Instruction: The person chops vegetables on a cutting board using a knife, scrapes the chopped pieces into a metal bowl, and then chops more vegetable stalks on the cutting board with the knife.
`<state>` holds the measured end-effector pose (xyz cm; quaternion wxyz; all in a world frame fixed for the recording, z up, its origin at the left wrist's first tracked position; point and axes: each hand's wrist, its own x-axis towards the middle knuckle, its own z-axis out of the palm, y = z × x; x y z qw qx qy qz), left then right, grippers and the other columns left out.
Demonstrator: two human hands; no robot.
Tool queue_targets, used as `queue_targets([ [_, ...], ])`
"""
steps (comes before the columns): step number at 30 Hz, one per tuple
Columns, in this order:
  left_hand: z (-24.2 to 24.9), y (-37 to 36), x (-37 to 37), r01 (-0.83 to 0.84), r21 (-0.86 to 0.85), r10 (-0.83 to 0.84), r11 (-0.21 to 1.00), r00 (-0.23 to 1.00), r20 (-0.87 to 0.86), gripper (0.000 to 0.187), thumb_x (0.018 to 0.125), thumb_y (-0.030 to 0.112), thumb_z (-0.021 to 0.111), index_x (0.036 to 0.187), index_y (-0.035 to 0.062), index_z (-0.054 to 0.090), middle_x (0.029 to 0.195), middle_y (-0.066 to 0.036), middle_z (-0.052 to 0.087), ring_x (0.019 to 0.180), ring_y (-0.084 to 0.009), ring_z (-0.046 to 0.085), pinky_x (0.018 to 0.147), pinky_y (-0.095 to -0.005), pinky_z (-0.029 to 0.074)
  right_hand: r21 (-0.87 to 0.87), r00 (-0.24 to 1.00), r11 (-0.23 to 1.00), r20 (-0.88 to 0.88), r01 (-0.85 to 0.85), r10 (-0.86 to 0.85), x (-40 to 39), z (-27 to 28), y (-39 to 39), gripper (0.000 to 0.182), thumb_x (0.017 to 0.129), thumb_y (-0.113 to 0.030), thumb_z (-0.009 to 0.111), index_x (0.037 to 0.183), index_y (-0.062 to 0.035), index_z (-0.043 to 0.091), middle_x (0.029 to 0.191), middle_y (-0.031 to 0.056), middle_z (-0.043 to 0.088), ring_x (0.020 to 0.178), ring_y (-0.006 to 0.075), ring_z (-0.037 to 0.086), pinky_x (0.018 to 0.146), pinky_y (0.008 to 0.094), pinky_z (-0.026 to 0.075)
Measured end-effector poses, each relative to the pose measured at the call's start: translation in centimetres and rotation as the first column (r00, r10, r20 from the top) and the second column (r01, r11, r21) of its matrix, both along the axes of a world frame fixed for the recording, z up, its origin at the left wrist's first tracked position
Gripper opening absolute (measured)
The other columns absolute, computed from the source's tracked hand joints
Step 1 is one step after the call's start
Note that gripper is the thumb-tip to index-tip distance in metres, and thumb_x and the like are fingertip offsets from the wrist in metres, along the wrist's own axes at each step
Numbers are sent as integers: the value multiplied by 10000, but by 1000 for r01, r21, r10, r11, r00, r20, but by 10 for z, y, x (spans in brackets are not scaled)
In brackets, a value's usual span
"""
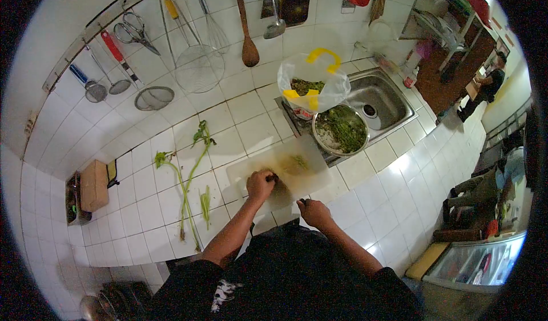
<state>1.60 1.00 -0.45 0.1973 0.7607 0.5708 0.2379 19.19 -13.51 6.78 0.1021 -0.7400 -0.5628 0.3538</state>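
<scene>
My left hand [261, 185] is closed over the pale cutting board [242, 169], fingers bunched at a small dark thing I cannot make out. At the board's near edge my right hand [315, 213] is wrapped round the black handle of what looks like a knife [302, 201]. Its blade is blurred, a dark streak toward my left hand. Chopped green bits [299, 161] lie on the far part of the board. Left of it are long leafy green stalks [187, 189] and shorter cut stems [205, 207] on the tiles.
Beyond the board stand a steel bowl of chopped greens [342, 129] and a plastic bag [290, 72] with yellow handles. A sink [394, 101] is behind them. Utensils, including a wooden spoon [250, 52], hang on the wall. Other people [485, 84] are at the right.
</scene>
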Motion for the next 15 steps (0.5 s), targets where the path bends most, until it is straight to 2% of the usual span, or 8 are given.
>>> queue_targets([
  [1, 6, -1, 0, 7, -1, -7, 1000, 1000, 1, 184, 690, 187, 704, 864, 138, 737, 874, -101, 701, 856, -319, 652, 765, -432, 525, -1, 1000, 1000, 1, 7, -7, -2, 2, 2, 546, 976, -452, 404, 931, 34, 649, 874, 292, 655, 876, 469, 630, 790, 545, 492],
  [3, 20, -1, 2, 20, -110, -24, 994, 999, -37, 188, 684, 204, 721, 862, 147, 739, 881, -104, 692, 880, -310, 645, 779, -429, 522, 88, 1000, 996, 11, -9, 8, -5, 8, 10, 543, 977, -452, 395, 945, 26, 650, 883, 291, 655, 878, 468, 629, 794, 545, 492],
  [4, 7, 2, 0, 20, -105, -24, 994, 999, -38, 188, 684, 204, 721, 862, 147, 739, 881, -104, 692, 880, -310, 645, 779, -429, 522, 93, 1000, 996, 11, -8, 7, -3, 6, 12, 543, 977, -452, 395, 945, 26, 650, 883, 291, 655, 878, 468, 629, 794, 545, 492],
  [6, -8, 6, -5, 25, -43, -25, 999, 1000, 19, 187, 686, 221, 732, 860, 153, 739, 881, -99, 684, 901, -302, 639, 787, -424, 521, -57, 997, 998, 69, 23, -19, 0, -1, 16, 543, 977, -457, 393, 953, 22, 648, 887, 292, 653, 876, 470, 626, 793, 545, 493],
  [8, -11, 6, -6, 27, -43, -27, 999, 1000, 14, 187, 688, 224, 733, 861, 152, 738, 879, -97, 683, 901, -301, 638, 790, -426, 519, -46, 997, 998, 66, 34, -31, 5, -7, 8, 546, 978, -460, 389, 951, 20, 649, 887, 289, 654, 875, 468, 627, 796, 543, 494],
  [13, -10, 3, -4, 7, -44, -8, 999, 999, -34, 173, 696, 226, 730, 850, 149, 735, 871, -89, 681, 887, -299, 636, 795, -434, 513, -66, 998, 996, 24, 54, -52, 3, 21, -1, 561, 983, -469, 377, 953, 20, 650, 889, 287, 657, 882, 464, 630, 803, 542, 494],
  [15, -6, 2, -5, 29, -12, -29, 1000, 999, 22, 167, 694, 209, 726, 848, 145, 732, 869, -80, 683, 877, -299, 634, 795, -439, 509, -92, 996, 995, 82, 30, -23, 3, 15, -1, 527, 984, -476, 381, 1015, -28, 656, 915, 244, 675, 900, 424, 647, 783, 521, 514],
])
